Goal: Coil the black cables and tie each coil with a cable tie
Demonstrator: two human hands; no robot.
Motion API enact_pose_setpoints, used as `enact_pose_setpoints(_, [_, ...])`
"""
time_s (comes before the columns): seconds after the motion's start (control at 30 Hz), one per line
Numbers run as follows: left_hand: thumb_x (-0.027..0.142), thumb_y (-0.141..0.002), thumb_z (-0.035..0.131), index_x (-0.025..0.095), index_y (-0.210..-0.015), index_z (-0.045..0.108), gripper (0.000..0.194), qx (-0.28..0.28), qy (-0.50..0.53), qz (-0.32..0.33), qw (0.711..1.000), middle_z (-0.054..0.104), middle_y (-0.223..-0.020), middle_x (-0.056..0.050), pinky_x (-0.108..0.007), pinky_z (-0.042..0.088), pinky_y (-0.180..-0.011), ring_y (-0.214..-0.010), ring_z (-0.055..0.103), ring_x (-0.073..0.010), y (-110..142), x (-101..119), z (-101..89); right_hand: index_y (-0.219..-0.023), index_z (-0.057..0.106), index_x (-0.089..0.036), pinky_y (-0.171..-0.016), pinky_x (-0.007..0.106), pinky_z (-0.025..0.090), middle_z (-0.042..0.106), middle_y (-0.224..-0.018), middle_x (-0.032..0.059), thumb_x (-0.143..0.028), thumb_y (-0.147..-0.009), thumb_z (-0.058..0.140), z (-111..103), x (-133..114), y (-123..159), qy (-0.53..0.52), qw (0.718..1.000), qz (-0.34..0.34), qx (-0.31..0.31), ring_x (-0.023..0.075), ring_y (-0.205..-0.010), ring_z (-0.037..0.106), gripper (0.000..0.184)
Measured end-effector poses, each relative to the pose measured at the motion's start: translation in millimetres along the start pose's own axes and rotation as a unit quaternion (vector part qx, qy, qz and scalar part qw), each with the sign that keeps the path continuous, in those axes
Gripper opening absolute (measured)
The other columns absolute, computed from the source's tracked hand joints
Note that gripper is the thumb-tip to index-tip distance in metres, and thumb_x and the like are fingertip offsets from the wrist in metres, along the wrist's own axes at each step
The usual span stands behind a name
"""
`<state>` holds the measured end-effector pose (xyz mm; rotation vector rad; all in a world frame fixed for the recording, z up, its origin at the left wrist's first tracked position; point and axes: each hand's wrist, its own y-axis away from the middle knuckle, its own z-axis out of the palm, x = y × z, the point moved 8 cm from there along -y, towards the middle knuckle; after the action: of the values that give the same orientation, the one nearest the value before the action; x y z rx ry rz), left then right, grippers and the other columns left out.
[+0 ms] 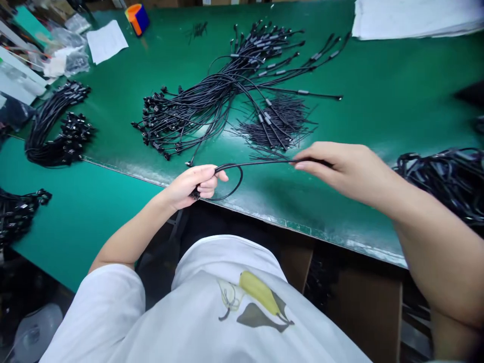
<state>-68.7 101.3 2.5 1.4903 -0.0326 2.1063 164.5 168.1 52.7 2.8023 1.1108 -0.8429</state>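
Observation:
A thin black cable [260, 163] stretches between my hands above the table's front edge. My left hand [196, 185] is closed round it, with a loop hanging at the fingers and a dark connector end showing under them. My right hand [333, 164] pinches the cable between thumb and fingertips, and its far end is hidden in the palm. Just behind, a pile of short black ties or wire pieces [278, 121] lies on the table. A big bundle of black cables [215, 91] with grey sleeves and small connectors spreads out beyond.
More cable bundles lie left [56, 126] and a coiled heap [446, 181] lies right on the green table [378, 101]. White papers [416, 17], an orange and blue tape roll [137, 19] and plastic bags [71, 55] sit at the back. Cardboard boxes [363, 307] stand below.

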Motion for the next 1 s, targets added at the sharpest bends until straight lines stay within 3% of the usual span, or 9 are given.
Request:
enact_pose_setpoints(0.17, [0.04,-0.08,0.077,0.007,-0.087,0.071,0.035,-0.01,0.056,-0.049,0.997,0.031,-0.051,0.009,-0.013,0.024,-0.039,-0.042,0.021,-0.0006,3,-8,-8.5,-0.104,0.07,-0.025,-0.071,0.037,0.051,0.074,-0.098,0.007,-0.065,-0.093,0.045,5,32,28,0.023,0.998,0.047,0.035,0.0227,-0.081,0.067,0.049])
enact_pose_setpoints(0.37, [0.028,-0.098,0.054,0.006,-0.093,0.068,0.026,0.125,0.185,0.053,0.973,0.026,-0.049,0.011,-0.01,0.022,-0.035,-0.035,0.024,0.0001,13,26,-43.3,-0.098,0.066,-0.026,-0.064,0.036,0.048,0.074,-0.09,0.0079,-0.055,-0.1,0.037,-1,36,46,0.09,0.992,0.021,0.081,0.0245,-0.077,0.068,0.041])
enact_pose_setpoints(0.5, [0.031,-0.096,0.059,0.01,-0.1,0.065,0.022,0.168,0.134,0.075,0.974,0.052,-0.058,0.006,-0.01,0.033,-0.041,-0.044,0.048,-0.0012,3,21,-36.7,-0.083,0.067,-0.021,-0.051,0.034,0.035,0.067,-0.072,0.0078,-0.028,-0.099,0.039,37,-25,49,0.239,0.966,-0.095,0.042,0.0216,-0.059,0.061,0.033])
enact_pose_setpoints(0.57, [0.042,-0.092,0.064,0.013,-0.098,0.062,0.03,0.151,0.049,0.084,0.984,0.068,-0.075,-0.001,-0.015,0.047,-0.055,-0.063,0.065,-0.0081,-6,10,-18.9,-0.07,0.062,-0.02,-0.053,0.032,0.035,0.061,-0.062,0.0036,-0.017,-0.096,0.043,65,-67,48,0.206,0.959,-0.191,-0.035,0.0168,-0.052,0.055,0.032])
enact_pose_setpoints(0.63, [0.051,-0.088,0.065,0.015,-0.095,0.062,0.037,0.104,-0.055,0.09,0.989,0.073,-0.089,-0.006,-0.023,0.053,-0.073,-0.083,0.07,-0.014,-12,-1,5.1,-0.071,0.06,-0.019,-0.056,0.029,0.036,0.061,-0.064,0.0015,-0.017,-0.097,0.044,73,-98,39,0.123,0.962,-0.235,-0.065,0.014,-0.054,0.054,0.031])
enact_pose_setpoints(0.73, [0.054,-0.089,0.061,0.015,-0.092,0.064,0.039,0.013,-0.165,0.066,0.984,0.068,-0.073,-0.001,-0.025,0.049,-0.079,-0.074,0.064,-0.0114,-11,-16,35.5,-0.084,0.065,-0.019,-0.059,0.027,0.036,0.067,-0.075,0.0025,-0.024,-0.101,0.043,54,-102,13,0.016,0.982,-0.186,-0.019,0.0133,-0.064,0.058,0.028])
enact_pose_setpoints(0.83, [0.055,-0.09,0.061,0.014,-0.09,0.063,0.041,-0.02,-0.093,0.055,0.994,0.042,-0.05,0.009,-0.023,0.044,-0.062,-0.046,0.038,-0.0053,-7,-14,43.6,-0.094,0.066,-0.02,-0.069,0.026,0.042,0.069,-0.088,0.004,-0.036,-0.099,0.053,43,-70,-6,-0.141,0.985,-0.088,0.041,0.0144,-0.076,0.06,0.021])
enact_pose_setpoints(0.9, [0.052,-0.088,0.065,0.015,-0.087,0.061,0.038,0.012,0.003,0.06,0.998,0.031,-0.051,0.012,-0.02,0.039,-0.054,-0.043,0.026,-0.0035,-8,-9,38.3,-0.1,0.064,-0.021,-0.076,0.028,0.046,0.068,-0.093,0.0045,-0.05,-0.089,0.065,51,-44,-8,-0.267,0.959,-0.006,0.099,0.0161,-0.082,0.061,0.031])
enact_pose_setpoints(1.0, [0.048,-0.089,0.065,0.016,-0.081,0.056,0.034,0.072,0.087,0.053,0.992,0.036,-0.055,0.009,-0.02,0.04,-0.054,-0.045,0.033,-0.004,-16,-17,30.3,-0.092,0.061,-0.02,-0.073,0.028,0.048,0.062,-0.08,0.0015,-0.062,-0.087,0.062,93,-21,-1,-0.441,0.882,0.117,0.119,0.0143,-0.075,0.059,0.042])
